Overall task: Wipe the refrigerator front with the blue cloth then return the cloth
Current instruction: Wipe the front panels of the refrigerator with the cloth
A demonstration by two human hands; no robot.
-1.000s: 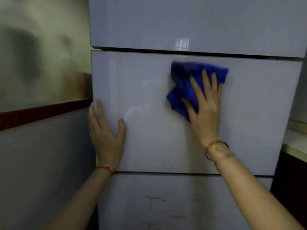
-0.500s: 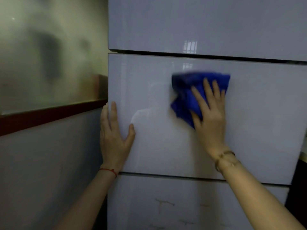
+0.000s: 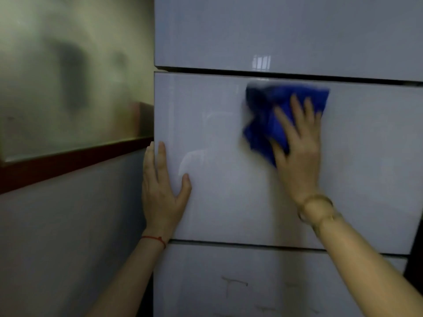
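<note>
Refrigerator front: glossy pale grey, three panels w/ dark gaps between. Middle panel under work.

Blue cloth: bunched, pressed flat vs. upper part of middle panel, just below top gap, approx. centre-right. Edges blurred.

Right hand: fingers spread, palm flat on cloth, pinning it to panel; no fist, no pinch seen. Fingertips overlie cloth, heel of hand on bare panel below it. Bracelet at wrist.

Left hand: open, flat on left edge of middle panel, thumb out to the right, holding nothing. Fingers at panel's left border, partly past it. Red string round wrist.

Lower panel: faint dark marks, illegible. Left of fridge: grey wall, dark red ledge, frosted pane above.
</note>
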